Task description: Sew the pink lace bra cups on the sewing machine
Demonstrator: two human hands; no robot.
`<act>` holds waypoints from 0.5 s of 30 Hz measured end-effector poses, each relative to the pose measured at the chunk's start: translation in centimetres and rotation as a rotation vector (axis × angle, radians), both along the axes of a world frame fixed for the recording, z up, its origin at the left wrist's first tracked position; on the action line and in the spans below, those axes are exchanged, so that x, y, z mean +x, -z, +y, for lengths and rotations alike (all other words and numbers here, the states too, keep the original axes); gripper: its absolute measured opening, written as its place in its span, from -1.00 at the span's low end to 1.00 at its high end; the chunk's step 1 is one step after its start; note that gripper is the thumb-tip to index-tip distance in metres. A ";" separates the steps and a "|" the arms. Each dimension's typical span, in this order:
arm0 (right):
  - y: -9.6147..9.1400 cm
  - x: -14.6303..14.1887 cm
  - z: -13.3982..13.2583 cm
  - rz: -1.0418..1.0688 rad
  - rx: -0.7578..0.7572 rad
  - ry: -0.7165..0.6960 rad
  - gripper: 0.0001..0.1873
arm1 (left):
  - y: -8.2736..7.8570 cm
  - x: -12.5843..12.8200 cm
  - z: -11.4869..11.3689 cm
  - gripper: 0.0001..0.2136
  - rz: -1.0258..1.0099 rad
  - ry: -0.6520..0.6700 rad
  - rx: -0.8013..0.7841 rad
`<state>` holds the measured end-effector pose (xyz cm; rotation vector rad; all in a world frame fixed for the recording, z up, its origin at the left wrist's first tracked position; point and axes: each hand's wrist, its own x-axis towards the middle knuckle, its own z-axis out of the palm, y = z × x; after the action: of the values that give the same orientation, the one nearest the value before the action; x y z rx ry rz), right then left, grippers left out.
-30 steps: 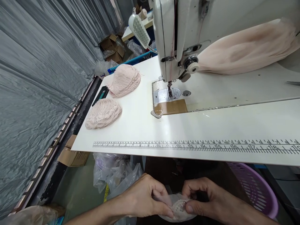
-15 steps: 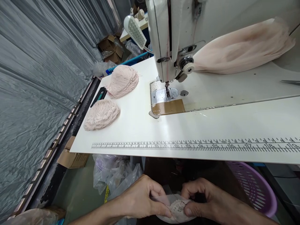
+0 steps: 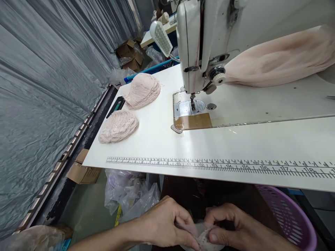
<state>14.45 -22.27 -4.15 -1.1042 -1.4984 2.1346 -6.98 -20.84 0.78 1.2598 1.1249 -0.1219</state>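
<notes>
Below the table's front edge, my left hand [image 3: 172, 225] and my right hand [image 3: 230, 225] pinch a piece of sheer, pale fabric with lace [image 3: 204, 240] between thumbs and fingers. The hands are close together, and the fabric's lower part runs out of the picture. On the table, two stacks of pale pink lace cups lie to the left: a rear stack [image 3: 142, 90] and a front stack [image 3: 119, 126]. A white sewing machine [image 3: 192, 45] stands beyond my hands, its needle area [image 3: 193, 103] with no fabric under it.
A printed ruler [image 3: 180, 164] runs along the front of the white table [image 3: 151, 139]. A long bundle of pale pink sheer fabric [image 3: 282, 62] lies by the machine. Under the table are plastic bags [image 3: 131, 191] and a purple basket [image 3: 293, 216]. A grey curtain [image 3: 47, 87] hangs at left.
The view has shifted slightly, so the table and machine sit a little further right. Both hands keep hold of the lace fabric and appear slightly lower and further right in view.
</notes>
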 end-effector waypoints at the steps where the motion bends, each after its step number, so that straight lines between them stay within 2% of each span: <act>1: 0.0 -0.1 0.0 0.004 -0.004 0.014 -0.70 | 0.0 0.0 0.0 -0.65 0.005 -0.003 0.007; 4: -0.1 -0.1 0.1 0.027 -0.021 0.054 -0.73 | -0.3 0.0 0.2 -0.64 0.026 -0.017 0.033; 9: -0.2 0.1 0.2 0.106 -0.045 0.020 -0.70 | -0.6 -0.1 0.7 -0.67 -0.040 -0.046 -0.022; 15: -0.6 0.2 0.5 -0.098 0.025 -0.013 -0.69 | 0.1 -0.7 0.8 -0.71 -0.115 -0.077 0.003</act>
<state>14.67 -21.81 -3.52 -1.2092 -1.5752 2.0920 -7.68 -20.05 0.72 1.2093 1.0731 0.0094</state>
